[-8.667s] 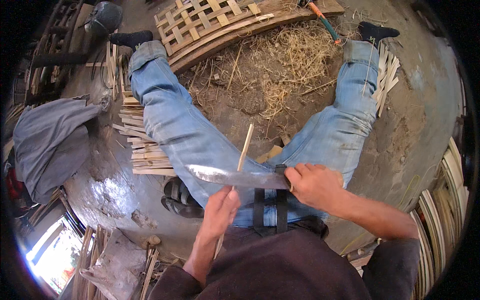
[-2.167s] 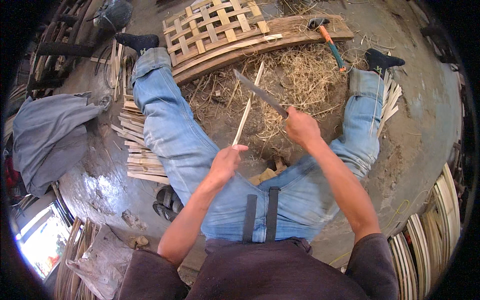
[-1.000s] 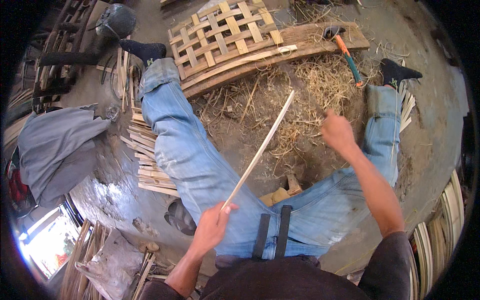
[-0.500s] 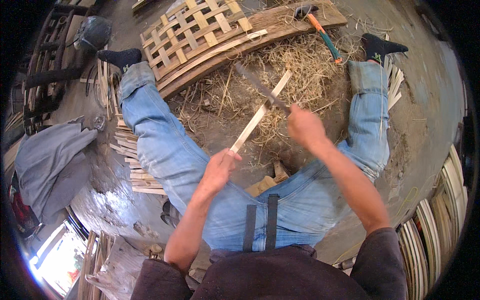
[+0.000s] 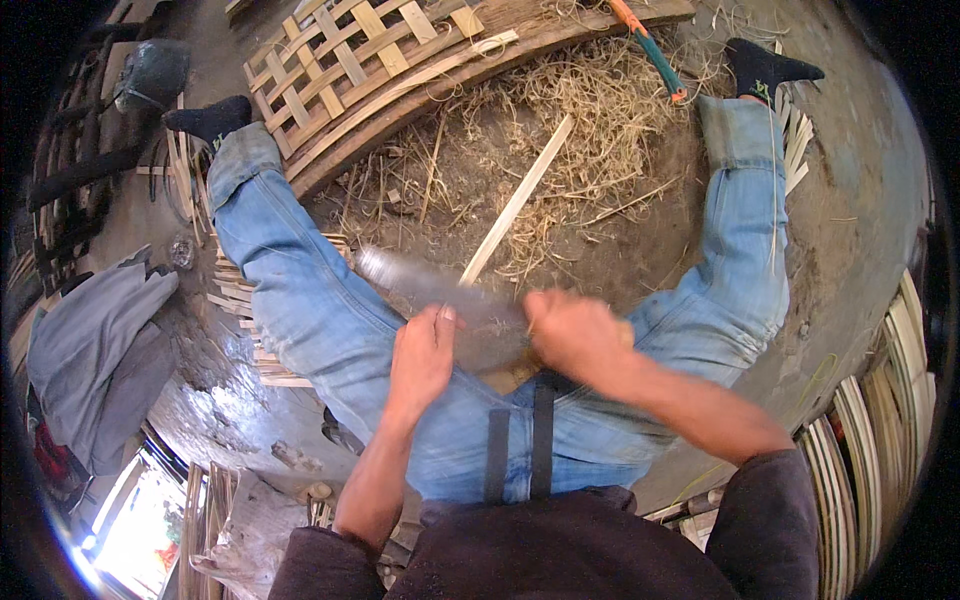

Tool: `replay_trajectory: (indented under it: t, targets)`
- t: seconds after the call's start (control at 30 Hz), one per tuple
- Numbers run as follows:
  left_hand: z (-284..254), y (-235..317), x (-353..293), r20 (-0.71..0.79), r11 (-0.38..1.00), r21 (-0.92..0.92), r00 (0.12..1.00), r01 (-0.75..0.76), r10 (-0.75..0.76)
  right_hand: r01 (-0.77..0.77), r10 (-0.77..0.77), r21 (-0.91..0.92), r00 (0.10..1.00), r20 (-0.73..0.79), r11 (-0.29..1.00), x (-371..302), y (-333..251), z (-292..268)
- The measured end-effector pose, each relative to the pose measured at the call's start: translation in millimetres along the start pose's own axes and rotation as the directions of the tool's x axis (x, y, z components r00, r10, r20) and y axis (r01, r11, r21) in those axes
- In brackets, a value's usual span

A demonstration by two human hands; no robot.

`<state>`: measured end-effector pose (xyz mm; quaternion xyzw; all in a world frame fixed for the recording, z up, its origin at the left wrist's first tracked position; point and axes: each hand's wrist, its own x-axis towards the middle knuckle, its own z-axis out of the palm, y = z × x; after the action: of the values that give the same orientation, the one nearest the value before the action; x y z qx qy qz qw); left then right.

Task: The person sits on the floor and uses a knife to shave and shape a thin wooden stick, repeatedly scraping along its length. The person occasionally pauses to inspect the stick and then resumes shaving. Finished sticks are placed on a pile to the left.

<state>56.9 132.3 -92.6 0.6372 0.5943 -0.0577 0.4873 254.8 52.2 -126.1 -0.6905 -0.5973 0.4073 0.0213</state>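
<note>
A pale split-wood strip (image 5: pixel 518 200) slants up and away from between my legs. My left hand (image 5: pixel 422 352) is closed round its near end, thumb uppermost. Across the strip, close in front of that thumb, lies the wide blade of a knife (image 5: pixel 402 277), smeared by motion. My right hand (image 5: pixel 578 332) is wrapped round the knife's handle, to the right of the strip. The blade hides the part of the strip nearest my left hand.
Curly shavings (image 5: pixel 590 140) cover the ground between my legs. Beyond them, a woven slat panel (image 5: pixel 350 60) rests by a wooden plank (image 5: pixel 420 105), with an orange-and-green-handled tool (image 5: pixel 655 60) at its right. Bundled strips (image 5: pixel 850 480) stand at the right, and a grey cloth (image 5: pixel 95 340) lies left.
The knife and my right hand have come back toward me along the strip, the blade now close to my left hand. The view has shifted slightly, and the left hand still grips the strip.
</note>
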Motion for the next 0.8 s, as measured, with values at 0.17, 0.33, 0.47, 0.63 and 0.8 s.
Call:
replay_trajectory:
  t: [0.17,0.33,0.47,0.63,0.8]
  targets:
    - [2.4,-1.8,-5.2,0.009,0.999,-0.029,0.999,0.039,-0.038,-0.010,0.010,0.058,1.000,-0.013,0.998,9.2,38.9,-17.3]
    - [4.7,-1.5,-7.4,-0.018,1.000,-0.028,1.000,0.010,-0.010,-0.126,0.126,0.010,0.989,-0.078,0.992,44.4,69.2,-24.9]
    - [-11.1,0.8,-31.2,-0.068,0.999,-0.034,0.997,-0.030,0.028,0.135,-0.137,-0.031,0.986,-0.091,0.990,21.3,48.3,-37.2]
    - [-34.8,-13.8,-75.0,-0.073,0.999,-0.031,0.997,-0.040,0.037,-0.042,0.025,-0.113,0.989,-0.145,0.993,51.9,81.4,-59.3]
    - [-45.3,-19.8,-95.1,-0.060,0.997,-0.072,0.998,0.005,-0.009,-0.004,-0.023,-0.149,0.984,-0.178,0.989,54.8,82.1,-66.8]
